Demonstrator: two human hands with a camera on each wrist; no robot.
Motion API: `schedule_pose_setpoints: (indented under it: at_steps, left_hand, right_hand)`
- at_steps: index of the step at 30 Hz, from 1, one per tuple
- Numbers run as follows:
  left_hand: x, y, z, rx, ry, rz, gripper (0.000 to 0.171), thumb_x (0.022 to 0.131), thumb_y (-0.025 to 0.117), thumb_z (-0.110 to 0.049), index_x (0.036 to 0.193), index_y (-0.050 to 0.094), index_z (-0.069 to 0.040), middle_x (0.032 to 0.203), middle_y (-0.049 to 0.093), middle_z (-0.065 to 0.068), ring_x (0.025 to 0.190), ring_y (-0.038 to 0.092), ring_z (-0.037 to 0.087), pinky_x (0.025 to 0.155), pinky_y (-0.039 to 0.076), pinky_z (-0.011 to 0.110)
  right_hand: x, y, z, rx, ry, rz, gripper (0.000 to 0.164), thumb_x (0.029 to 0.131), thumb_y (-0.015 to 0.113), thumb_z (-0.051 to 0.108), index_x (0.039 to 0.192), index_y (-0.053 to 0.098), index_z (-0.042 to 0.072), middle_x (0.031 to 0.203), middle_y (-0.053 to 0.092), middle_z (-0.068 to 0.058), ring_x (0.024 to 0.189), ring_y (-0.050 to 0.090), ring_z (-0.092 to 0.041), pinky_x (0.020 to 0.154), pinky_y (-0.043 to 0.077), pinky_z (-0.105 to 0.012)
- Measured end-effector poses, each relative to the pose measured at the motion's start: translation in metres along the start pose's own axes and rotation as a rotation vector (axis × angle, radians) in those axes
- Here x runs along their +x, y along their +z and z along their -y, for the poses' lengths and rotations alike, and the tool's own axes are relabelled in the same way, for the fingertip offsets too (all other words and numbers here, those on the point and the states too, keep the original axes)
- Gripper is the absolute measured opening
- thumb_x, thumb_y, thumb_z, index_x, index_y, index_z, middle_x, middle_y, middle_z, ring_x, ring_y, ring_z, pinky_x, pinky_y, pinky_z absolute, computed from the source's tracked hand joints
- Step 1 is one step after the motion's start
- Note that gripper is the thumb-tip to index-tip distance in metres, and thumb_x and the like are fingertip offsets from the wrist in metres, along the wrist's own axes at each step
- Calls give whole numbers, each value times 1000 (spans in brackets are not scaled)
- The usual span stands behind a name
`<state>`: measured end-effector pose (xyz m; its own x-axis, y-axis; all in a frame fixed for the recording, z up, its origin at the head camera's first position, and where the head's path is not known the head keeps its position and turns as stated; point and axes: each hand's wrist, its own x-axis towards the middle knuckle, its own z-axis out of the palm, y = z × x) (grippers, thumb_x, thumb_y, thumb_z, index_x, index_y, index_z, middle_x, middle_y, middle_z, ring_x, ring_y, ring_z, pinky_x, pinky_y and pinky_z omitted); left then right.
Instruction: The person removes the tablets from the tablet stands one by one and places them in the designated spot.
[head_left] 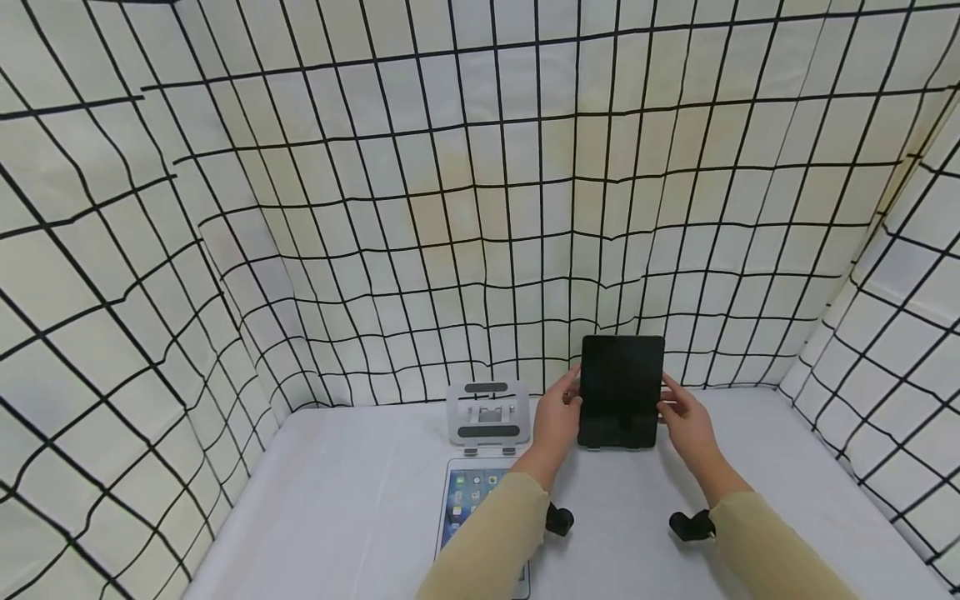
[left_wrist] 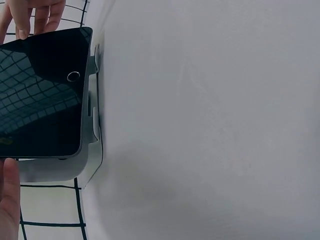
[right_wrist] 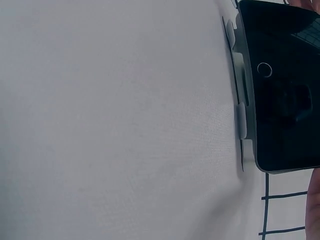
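A black tablet point(head_left: 622, 392) with a dark screen and a round home button stands nearly upright against a light grey tablet stand point(left_wrist: 55, 170). Its lower edge is at the stand's small front hooks point(right_wrist: 242, 120); whether it rests fully in them I cannot tell. My left hand point(head_left: 556, 417) holds the tablet's left edge, thumb toward the front. On the opposite edge, my right hand point(head_left: 688, 423) grips with thumb and fingers. Most of the stand is hidden behind the tablet.
Left of my hands stands a second grey tablet stand point(head_left: 488, 417) with dark pads. A white tablet point(head_left: 468, 500) with a lit app screen lies before it, partly under my left sleeve. White table point(head_left: 322, 500); black-gridded white walls point(head_left: 450, 208) surround it.
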<state>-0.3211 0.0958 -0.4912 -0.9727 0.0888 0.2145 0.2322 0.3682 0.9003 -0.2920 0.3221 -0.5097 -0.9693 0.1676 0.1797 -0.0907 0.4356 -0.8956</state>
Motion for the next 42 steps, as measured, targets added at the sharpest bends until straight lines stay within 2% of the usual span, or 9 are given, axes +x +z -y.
schedule_pose_setpoints:
  at_steps: [4, 7, 10, 14, 19, 26, 30, 36, 42]
  left_hand:
    - [-4, -2, -1, -11, 7, 19, 59, 98, 58, -3, 147, 49, -33, 112, 64, -5, 96, 59, 10, 74, 52, 27]
    - [-8, -4, -1, -25, 15, 31, 60, 98, 58, -2, 148, 47, -32, 111, 63, -5, 94, 58, 9, 74, 52, 26]
    - [-11, -6, -1, -13, 18, 32, 61, 98, 57, -3, 148, 46, -36, 111, 63, -7, 94, 59, 7, 73, 52, 25]
    - [-14, -8, -2, -3, 21, 36, 62, 98, 57, -4, 147, 46, -40, 110, 64, -7, 92, 59, 7, 70, 51, 25]
    - [-17, -10, -3, -37, 13, 45, 62, 98, 58, -4, 146, 47, -40, 110, 63, -5, 90, 58, 9, 69, 52, 25]
    - [-23, -14, -6, -57, 5, 67, 60, 97, 59, -4, 147, 49, -34, 108, 64, -5, 86, 58, 8, 68, 52, 24]
    - [-27, -18, -10, -77, -6, 92, 61, 96, 59, -2, 147, 49, -35, 108, 63, -5, 84, 57, 8, 65, 52, 25]
    - [-32, -22, -14, -84, -38, 116, 64, 95, 60, 0, 146, 48, -37, 106, 63, -6, 83, 57, 7, 67, 52, 24]
    - [-42, -26, -12, -166, -81, 155, 69, 93, 60, 5, 146, 49, -36, 101, 61, -4, 76, 57, 9, 65, 54, 25]
  right_hand:
    - [-3, 0, 1, 7, -11, -12, 57, 102, 47, 0, 156, 32, 12, 126, 54, -23, 108, 59, -26, 80, 54, -21]
    - [-7, -1, 1, 18, -24, -21, 57, 100, 49, -1, 154, 36, 11, 123, 56, -23, 100, 60, -15, 77, 55, -22]
    - [-10, -3, 3, 26, -38, -9, 57, 99, 50, -1, 154, 36, 9, 121, 57, -24, 95, 59, -5, 77, 55, -22]
    - [-14, -8, 7, 35, -46, 20, 58, 99, 52, 0, 154, 34, 9, 121, 57, -25, 92, 58, 0, 78, 56, -23]
    - [-19, -13, 12, 42, -32, 68, 60, 100, 53, 1, 156, 32, 10, 123, 57, -26, 96, 60, -8, 78, 57, -25]
    - [-25, -20, 13, 19, -39, 107, 63, 100, 53, 1, 157, 29, 14, 122, 56, -25, 98, 62, -16, 76, 57, -24]
    - [-29, -24, 17, 12, -37, 134, 65, 101, 54, 4, 158, 26, 16, 124, 55, -25, 104, 61, -26, 78, 57, -26]
    - [-35, -29, 22, 32, -28, 177, 68, 99, 53, 0, 158, 23, 14, 122, 55, -25, 103, 62, -25, 77, 58, -29]
    - [-44, -32, 23, 31, -29, 231, 68, 98, 54, 0, 158, 24, 12, 119, 57, -24, 99, 62, -18, 76, 58, -29]
